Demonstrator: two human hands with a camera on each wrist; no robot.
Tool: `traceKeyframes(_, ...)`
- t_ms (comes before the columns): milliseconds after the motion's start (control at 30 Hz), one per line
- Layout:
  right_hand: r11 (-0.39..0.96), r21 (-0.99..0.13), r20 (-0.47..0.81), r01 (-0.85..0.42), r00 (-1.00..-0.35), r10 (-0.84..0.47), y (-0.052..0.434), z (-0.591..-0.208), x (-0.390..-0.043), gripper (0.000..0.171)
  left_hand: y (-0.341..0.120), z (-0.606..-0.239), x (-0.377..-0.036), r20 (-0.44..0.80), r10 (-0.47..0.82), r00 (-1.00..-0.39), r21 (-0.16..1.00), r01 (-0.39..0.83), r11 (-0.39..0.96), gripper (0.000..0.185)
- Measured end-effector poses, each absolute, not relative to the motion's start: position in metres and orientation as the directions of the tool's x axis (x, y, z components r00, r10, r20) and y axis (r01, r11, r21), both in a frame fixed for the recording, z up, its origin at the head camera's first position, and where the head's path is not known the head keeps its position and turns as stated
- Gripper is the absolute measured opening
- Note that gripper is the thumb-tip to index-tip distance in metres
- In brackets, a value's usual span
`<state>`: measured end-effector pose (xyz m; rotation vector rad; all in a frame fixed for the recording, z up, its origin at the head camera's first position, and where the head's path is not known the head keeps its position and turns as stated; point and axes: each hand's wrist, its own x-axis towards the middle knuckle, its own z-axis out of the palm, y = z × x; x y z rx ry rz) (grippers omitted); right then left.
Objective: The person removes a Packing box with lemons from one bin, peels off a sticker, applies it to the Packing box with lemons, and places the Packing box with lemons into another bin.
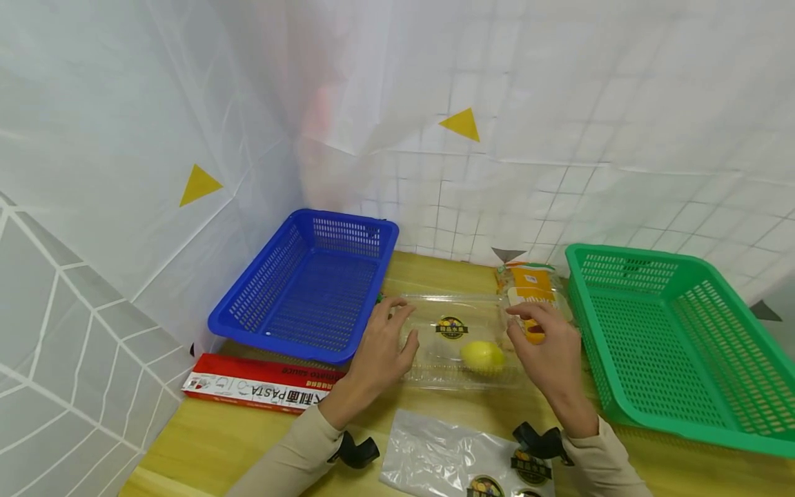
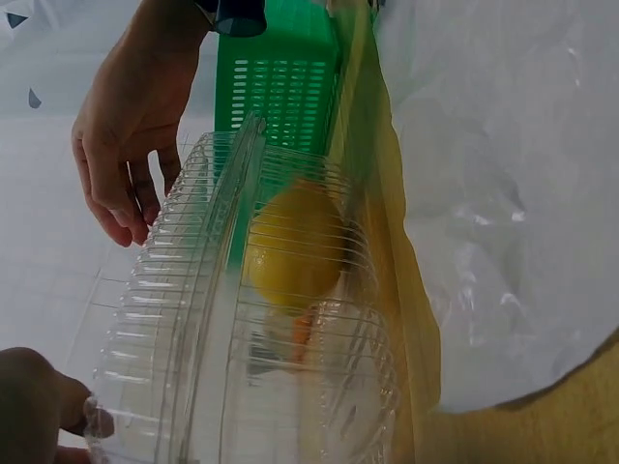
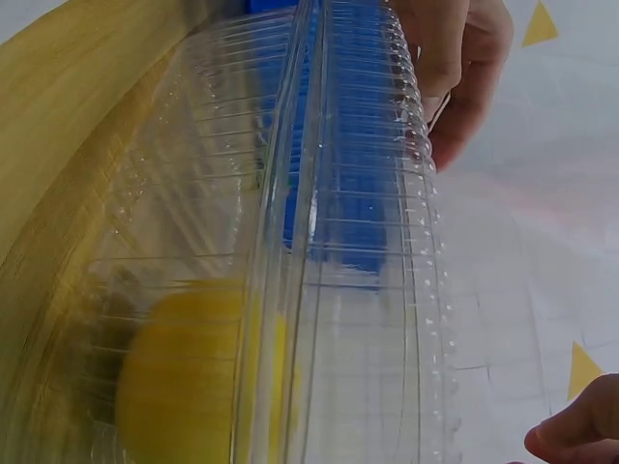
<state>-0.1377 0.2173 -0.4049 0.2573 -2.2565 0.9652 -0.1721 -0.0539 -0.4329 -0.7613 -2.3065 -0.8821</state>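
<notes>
A clear plastic clamshell box (image 1: 435, 376) lies mid-table with its lid down, a black-and-gold label (image 1: 451, 328) on top. Inside it is a lemon (image 1: 483, 357), near the front right. My left hand (image 1: 379, 348) is at the box's left end, thumb and forefinger spread apart; in the left wrist view a fingertip (image 2: 102, 423) meets the lid's edge. Over the right end hovers my right hand (image 1: 546, 352), its fingers loosely bent and holding nothing. The right wrist view shows the lemon (image 3: 193, 377) through the ribbed plastic wall.
A blue basket (image 1: 304, 290) stands back left, a green basket (image 1: 658, 345) at the right. A red-and-white pasta box (image 1: 254, 386) lies left. An orange-labelled food packet (image 1: 529, 277) sits behind the right hand. Flat plastic bags (image 1: 435, 449) with labels lie in front.
</notes>
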Motion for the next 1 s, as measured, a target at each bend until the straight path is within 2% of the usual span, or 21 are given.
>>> traceKeyframes(200,0.708,-0.581,0.630,-0.402,-0.773,0.078,0.219,-0.403,-0.137,0.014,-0.053,-0.435,-0.173,0.635,0.277,-0.721,0.456,0.640,0.619,0.045)
traceKeyframes(467,0.686,-0.606,0.628,-0.403,-0.771,0.103,0.233,-0.396,-0.133,0.016,-0.051,-0.441,-0.171,0.494,0.218,-0.842,0.620,0.517,0.590,0.074)
traceKeyframes(567,0.664,-0.636,0.613,-0.393,-0.781,0.125,0.243,-0.395,-0.128,0.017,-0.050,-0.442,-0.172,0.376,0.182,-0.909,0.732,0.412,0.543,0.083)
traceKeyframes(700,0.647,-0.662,0.608,-0.378,-0.776,0.168,0.257,-0.391,-0.120,0.018,-0.049,-0.443,-0.174,0.152,0.126,-0.980,0.878,0.192,0.438,0.090)
traceKeyframes(833,0.651,-0.676,0.601,-0.346,-0.770,0.215,0.270,-0.385,-0.110,0.018,-0.050,-0.444,-0.176,0.004,0.088,-0.996,0.942,0.033,0.335,0.090)
traceKeyframes(1000,0.679,-0.698,0.543,-0.230,-0.788,0.291,0.291,-0.382,-0.097,0.018,-0.051,-0.448,-0.180,-0.089,0.094,-0.992,0.972,-0.066,0.227,0.077)
